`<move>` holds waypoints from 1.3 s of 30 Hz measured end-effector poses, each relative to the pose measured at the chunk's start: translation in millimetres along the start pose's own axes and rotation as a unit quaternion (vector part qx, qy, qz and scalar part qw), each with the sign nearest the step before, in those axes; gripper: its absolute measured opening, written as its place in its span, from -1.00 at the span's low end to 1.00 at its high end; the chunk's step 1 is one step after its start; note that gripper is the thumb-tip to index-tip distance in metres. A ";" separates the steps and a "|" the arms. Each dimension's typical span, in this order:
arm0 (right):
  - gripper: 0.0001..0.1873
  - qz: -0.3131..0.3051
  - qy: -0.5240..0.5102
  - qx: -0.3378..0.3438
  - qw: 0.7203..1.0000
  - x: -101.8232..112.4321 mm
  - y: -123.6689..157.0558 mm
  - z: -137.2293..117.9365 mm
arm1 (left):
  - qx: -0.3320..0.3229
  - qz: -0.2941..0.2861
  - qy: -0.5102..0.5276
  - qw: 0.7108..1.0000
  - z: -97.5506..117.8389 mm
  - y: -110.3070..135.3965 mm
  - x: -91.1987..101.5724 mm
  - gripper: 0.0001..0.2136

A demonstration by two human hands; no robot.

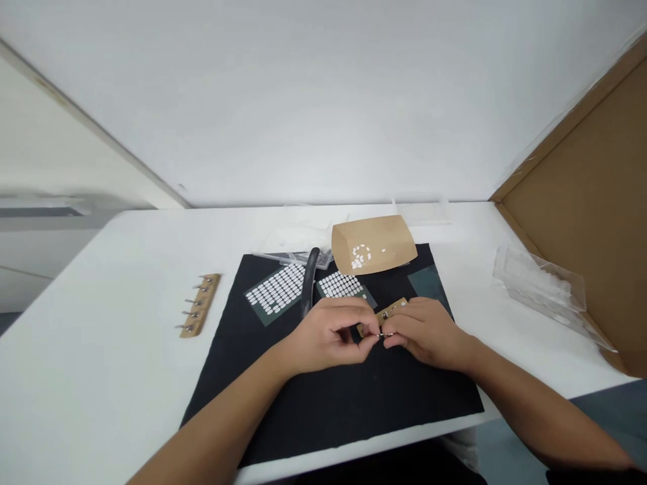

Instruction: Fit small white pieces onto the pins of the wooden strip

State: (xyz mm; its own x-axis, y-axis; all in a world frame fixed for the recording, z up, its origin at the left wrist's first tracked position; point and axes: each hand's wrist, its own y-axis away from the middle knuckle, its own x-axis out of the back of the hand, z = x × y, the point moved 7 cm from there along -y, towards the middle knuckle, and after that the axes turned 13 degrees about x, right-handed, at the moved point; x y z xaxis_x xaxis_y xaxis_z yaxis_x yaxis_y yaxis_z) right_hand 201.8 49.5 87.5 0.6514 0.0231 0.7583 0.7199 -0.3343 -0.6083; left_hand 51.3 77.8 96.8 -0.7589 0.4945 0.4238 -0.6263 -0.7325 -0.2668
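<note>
Over the black mat, my left hand and my right hand meet, fingertips almost touching. Both are closed in a pinch on a small shiny metal piece, too small to name exactly. Just behind the fingers lies a tan strip with small items on it, partly hidden by my hands. Beyond my left hand are two sheets of white oval stickers, a left sheet and a right sheet. A curved black handle-like object lies between them.
A brown paper tray with small white pieces sits at the mat's back. On the left, a wooden strip carries several metal clips. Clear plastic boxes stand at right beside a cardboard wall. A dark green sheet lies behind my right hand.
</note>
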 end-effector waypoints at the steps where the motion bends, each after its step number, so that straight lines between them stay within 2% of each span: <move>1: -0.56 0.004 -0.021 -0.007 1.000 -0.7 0.3 0.7 | 0.004 -0.002 0.003 1.000 0.7 0.4 -1.1 -0.91; 6: -0.62 0.019 -0.073 -0.047 0.996 2.3 -0.7 2.2 | 0.048 0.008 0.037 0.998 -1.1 0.6 -1.3 -0.92; 12: -0.82 0.032 0.091 -0.006 0.995 14.5 -4.0 -7.5 | 0.117 0.014 0.126 0.985 -16.2 2.1 -1.9 -0.87; 19: -0.95 -0.011 0.198 0.022 0.980 13.8 0.2 -11.5 | 0.189 -0.001 0.197 0.962 -26.4 3.4 -6.8 -0.83; 27: -0.97 -0.017 0.183 0.009 0.983 11.0 2.9 -9.0 | 0.199 -0.021 0.215 0.956 -28.8 3.3 -6.9 -0.83; 35: -0.98 -0.029 0.207 0.010 0.978 9.2 3.8 -8.4 | 0.219 -0.002 0.223 0.950 -32.0 4.4 -9.0 -0.80; 39: -0.94 -0.036 0.239 0.028 0.970 10.4 0.8 -13.0 | 0.252 0.024 0.251 0.934 -35.3 6.6 -11.0 -0.83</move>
State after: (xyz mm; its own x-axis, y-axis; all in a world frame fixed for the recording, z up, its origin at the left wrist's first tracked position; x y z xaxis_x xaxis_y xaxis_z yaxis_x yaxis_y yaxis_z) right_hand 206.1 37.3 97.9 0.4231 -0.3993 0.8134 0.7806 -0.2952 -0.5509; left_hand 49.2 84.0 59.9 -0.8515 0.5193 -0.0722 -0.5214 -0.8242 0.2209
